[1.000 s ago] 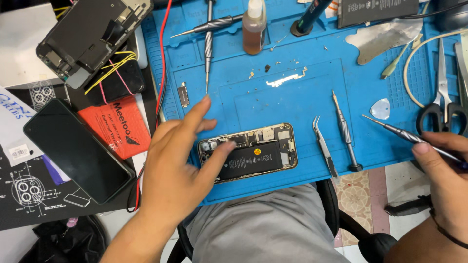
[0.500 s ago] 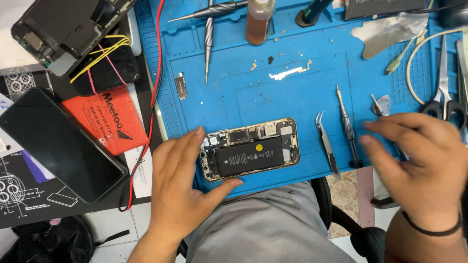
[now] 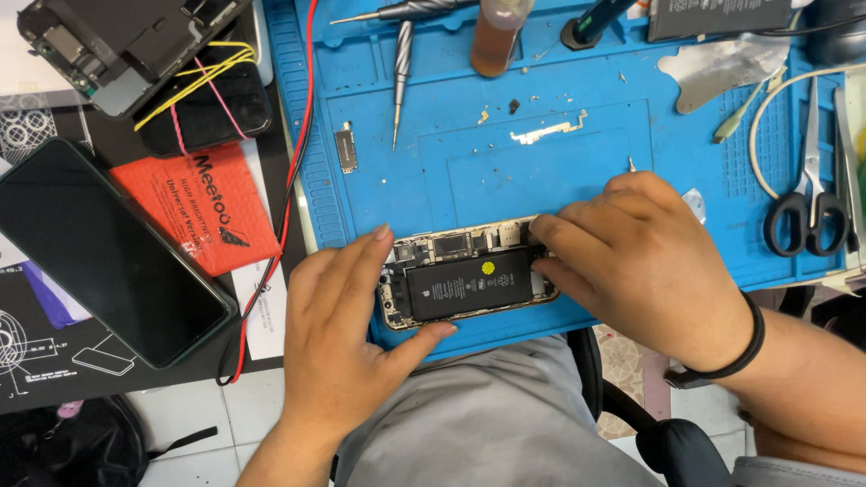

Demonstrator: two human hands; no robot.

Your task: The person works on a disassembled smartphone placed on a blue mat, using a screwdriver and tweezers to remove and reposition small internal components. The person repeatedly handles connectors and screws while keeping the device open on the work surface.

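I see the left hand (image 3: 338, 347) spread, bracing the opened phone (image 3: 465, 281) by its near end, which lies between both hands on the blue mat (image 3: 559, 171). The right hand (image 3: 645, 261) presses its curled fingertips on the phone's far end; I cannot tell whether it pinches anything. I judge this an internal part being worked, calling next for steady bracing.

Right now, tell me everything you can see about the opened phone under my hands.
The opened phone lies flat, screen off, at the blue mat's near edge. Its gold-coloured frame holds a black battery with a yellow dot and circuit boards above it. The left hand cups its left end; the right hand covers its right end.
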